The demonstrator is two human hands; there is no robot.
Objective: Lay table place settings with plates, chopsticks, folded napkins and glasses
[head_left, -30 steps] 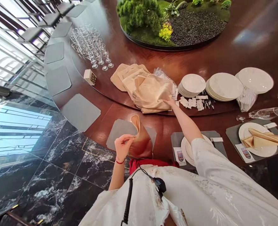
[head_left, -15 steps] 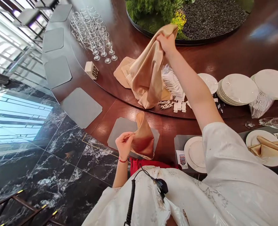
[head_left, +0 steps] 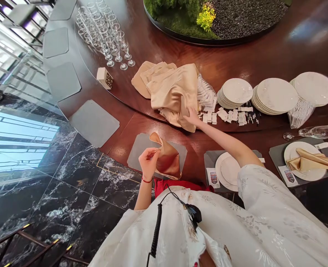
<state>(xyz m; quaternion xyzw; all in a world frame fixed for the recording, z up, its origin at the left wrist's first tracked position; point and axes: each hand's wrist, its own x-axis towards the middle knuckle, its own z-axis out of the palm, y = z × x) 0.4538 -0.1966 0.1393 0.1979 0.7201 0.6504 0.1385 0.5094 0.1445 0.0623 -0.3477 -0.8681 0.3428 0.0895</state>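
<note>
Gold napkin was pinched between thumb and forefinger of the left hand over a gray placemat near the table edge. With the arm outstretched, the right hand's fingers touched a napkin pile, any grip unclear. A crest card bore unreadable print.
</note>
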